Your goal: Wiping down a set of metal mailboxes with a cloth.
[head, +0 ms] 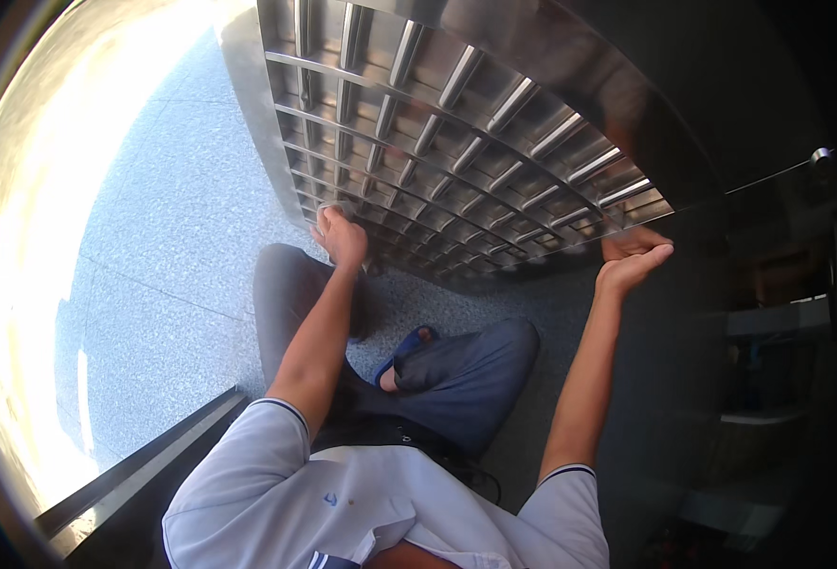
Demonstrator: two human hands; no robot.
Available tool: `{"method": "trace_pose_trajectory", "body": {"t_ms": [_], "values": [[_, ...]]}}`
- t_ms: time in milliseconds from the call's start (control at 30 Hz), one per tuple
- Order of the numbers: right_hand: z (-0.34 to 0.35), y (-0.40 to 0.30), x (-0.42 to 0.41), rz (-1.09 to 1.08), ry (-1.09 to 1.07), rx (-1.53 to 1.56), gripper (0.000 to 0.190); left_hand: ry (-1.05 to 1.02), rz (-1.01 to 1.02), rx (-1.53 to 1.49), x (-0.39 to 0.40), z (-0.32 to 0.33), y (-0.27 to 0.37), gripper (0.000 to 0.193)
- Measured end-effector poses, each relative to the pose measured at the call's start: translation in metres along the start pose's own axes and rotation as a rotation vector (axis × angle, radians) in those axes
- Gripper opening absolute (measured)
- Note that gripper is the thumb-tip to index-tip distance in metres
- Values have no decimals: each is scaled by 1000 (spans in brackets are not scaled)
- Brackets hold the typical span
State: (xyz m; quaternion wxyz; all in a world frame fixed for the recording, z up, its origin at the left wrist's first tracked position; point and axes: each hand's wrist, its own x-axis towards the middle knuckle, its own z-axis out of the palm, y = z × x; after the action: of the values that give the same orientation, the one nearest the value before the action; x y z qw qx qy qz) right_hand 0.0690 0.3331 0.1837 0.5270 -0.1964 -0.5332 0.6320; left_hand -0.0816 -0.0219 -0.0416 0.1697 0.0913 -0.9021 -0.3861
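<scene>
A stainless-steel door [244,107] with a grille of crossed bars [404,171] rises in front of me. My left hand [344,242] is at the lower left of the grille, its fingers closed on a small pale piece that looks like a cloth [340,208], pressed to the bars. Most of that piece is hidden by the fingers. At the right edge of the door is my right hand [628,267], bent at the wrist, its fingers curled at the metal edge and its thumb sticking out to the right. The polished frame mirrors blurred shapes.
I squat on a speckled grey floor [170,192], with a blue sandal [408,352] between my knees. A dark metal track or sill [148,455] runs at the lower left. To the right is a dark interior with a small metal knob [821,158]. Strong sunlight glares at the left.
</scene>
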Motion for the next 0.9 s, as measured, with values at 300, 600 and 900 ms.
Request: {"method": "trace_pose_trajectory", "body": {"t_ms": [300, 600, 900], "values": [[2, -1, 0, -50, 47, -45, 65, -92, -82, -162, 0, 33, -21, 39], [-8, 8, 12, -85, 70, -129, 64, -100, -517, -697, 13, 41, -37, 18], [12, 6, 1, -64, 7, -47, 62, -366, -1014, -1683, 25, -14, -78, 12]]}}
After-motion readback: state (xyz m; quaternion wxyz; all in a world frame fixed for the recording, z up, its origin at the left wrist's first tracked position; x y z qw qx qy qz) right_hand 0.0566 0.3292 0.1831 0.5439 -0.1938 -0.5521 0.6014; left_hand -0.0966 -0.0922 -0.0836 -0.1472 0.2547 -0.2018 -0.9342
